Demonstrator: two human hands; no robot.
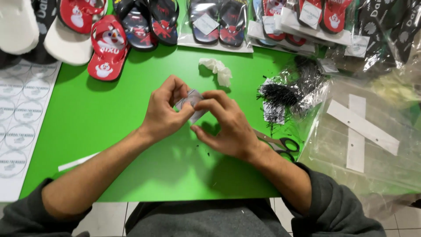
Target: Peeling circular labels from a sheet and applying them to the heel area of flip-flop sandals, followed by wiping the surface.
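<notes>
Both my hands meet over the middle of the green table (109, 131). My left hand (164, 109) and my right hand (228, 125) pinch a small grey-white paper tag (192, 100) between their fingertips. The tag is partly hidden by my fingers. A crumpled white tissue (218, 70) lies just beyond my hands. Black-handled scissors (287, 147) rest on the table close to my right wrist.
Red, black and white flip-flops (107, 48) and bagged pairs (217, 24) line the far edge. A bundle of black plastic fasteners (285, 92) in a clear bag lies at right, beside clear bags with white card strips (362, 127). A round-sticker sheet (19, 118) lies at left.
</notes>
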